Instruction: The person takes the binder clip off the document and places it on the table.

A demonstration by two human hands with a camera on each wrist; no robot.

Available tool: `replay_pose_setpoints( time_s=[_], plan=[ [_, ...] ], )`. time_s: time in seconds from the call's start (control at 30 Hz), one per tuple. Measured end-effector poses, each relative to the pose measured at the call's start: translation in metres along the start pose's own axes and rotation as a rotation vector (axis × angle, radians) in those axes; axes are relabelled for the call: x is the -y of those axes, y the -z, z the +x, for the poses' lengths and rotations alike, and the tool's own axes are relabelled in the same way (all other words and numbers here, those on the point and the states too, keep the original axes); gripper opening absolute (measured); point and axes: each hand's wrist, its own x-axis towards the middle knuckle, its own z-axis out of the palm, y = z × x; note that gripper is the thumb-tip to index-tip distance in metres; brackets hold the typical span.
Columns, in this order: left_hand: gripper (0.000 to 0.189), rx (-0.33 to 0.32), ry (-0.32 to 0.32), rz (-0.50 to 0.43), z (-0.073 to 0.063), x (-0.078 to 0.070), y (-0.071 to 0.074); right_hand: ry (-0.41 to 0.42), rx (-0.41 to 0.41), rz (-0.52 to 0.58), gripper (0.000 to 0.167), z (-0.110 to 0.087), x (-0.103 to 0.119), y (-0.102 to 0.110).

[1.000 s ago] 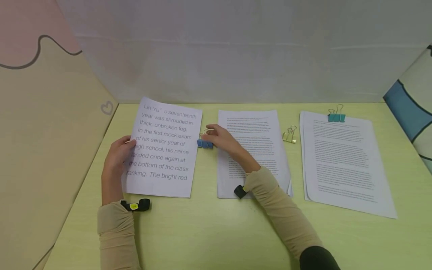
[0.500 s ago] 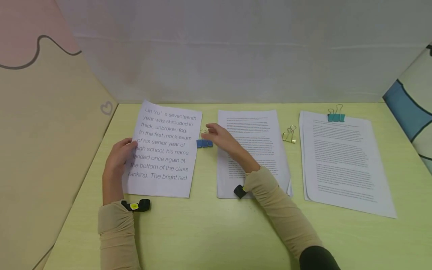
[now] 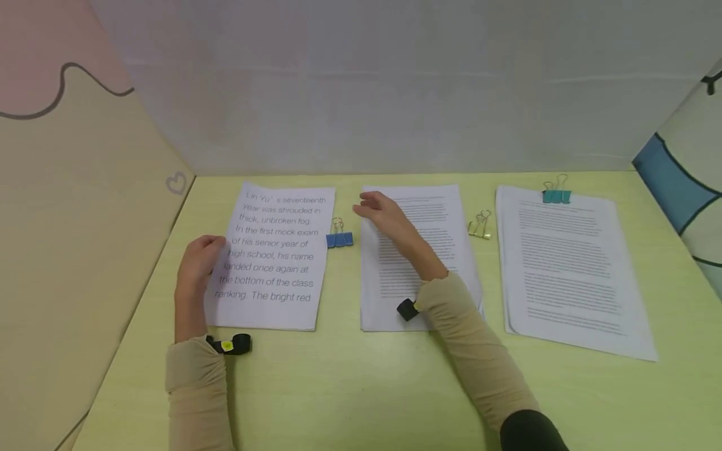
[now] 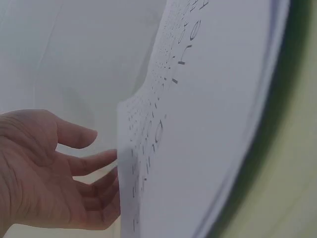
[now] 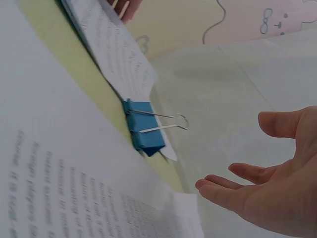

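A paper stack with large print [image 3: 271,263] lies at the left of the table. My left hand [image 3: 194,269] is at its left edge, fingertips at the sheets and thumb lifted off them, as the left wrist view [image 4: 59,173] shows; whether the fingertips touch or pass behind the edge I cannot tell. A blue binder clip [image 3: 340,239] stands on the table by the stack's right edge. My right hand [image 3: 392,222] hovers over the middle paper stack [image 3: 389,313], fingers apart and holding nothing. In the right wrist view the blue clip [image 5: 143,126] is left of that hand.
A gold binder clip [image 3: 479,225] lies between the middle stack and the right paper stack [image 3: 575,275], whose top edge carries a teal binder clip [image 3: 557,196]. A pale wall [image 3: 395,113] rises behind the table [image 3: 316,388].
The left stack's top edge has come down and lies flatter, and my left thumb has lifted off it. My right hand has drawn back from the blue clip, rightward and away from me.
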Motion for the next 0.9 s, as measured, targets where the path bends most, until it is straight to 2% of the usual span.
replay_pose_setpoints(
  time_s=[0.13,0.2,0.27,0.47,0.6,0.73,0.9],
  plan=[
    [0.055,-0.069,-0.050,0.085,-0.005,-0.010,0.002,0.045,-0.074,0.073,0.054,-0.008,0.004,0.028],
    [0.054,-0.091,-0.095,0.089,-0.009,-0.019,0.002,0.076,-0.106,0.094,0.054,-0.014,0.003,0.043],
    [0.054,-0.086,-0.123,0.079,-0.014,-0.030,0.001,0.098,-0.142,0.086,0.054,-0.020,0.001,0.058],
    [0.054,-0.019,-0.196,0.038,-0.032,-0.064,-0.012,0.093,-0.222,0.050,0.059,-0.040,0.001,0.099],
    [0.051,0.035,-0.295,0.011,-0.042,-0.088,-0.026,0.092,-0.267,0.039,0.063,-0.055,0.001,0.126],
    [0.047,0.096,-0.376,-0.009,-0.048,-0.108,-0.047,0.098,-0.321,0.050,0.063,-0.066,-0.006,0.147],
    [0.042,0.200,-0.444,-0.042,-0.054,-0.126,-0.082,0.072,-0.371,0.036,0.065,-0.077,-0.019,0.165]
  ],
)
